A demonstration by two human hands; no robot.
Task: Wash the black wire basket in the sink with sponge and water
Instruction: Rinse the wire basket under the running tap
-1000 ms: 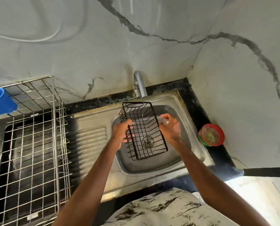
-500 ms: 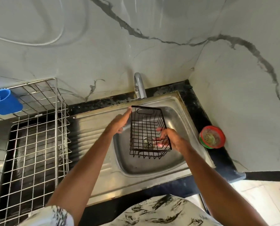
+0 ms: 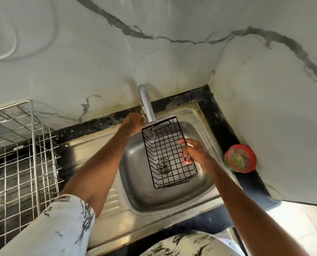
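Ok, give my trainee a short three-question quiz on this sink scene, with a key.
1. True or false: water runs from the curved steel tap onto the black wire basket.
2. Which hand holds the basket's side? A left, B right, C both.
3. Fill in: the round red-rimmed container sits to the ___ of the stainless steel sink.
Key: 1 true; 2 B, the right hand; 3 right.
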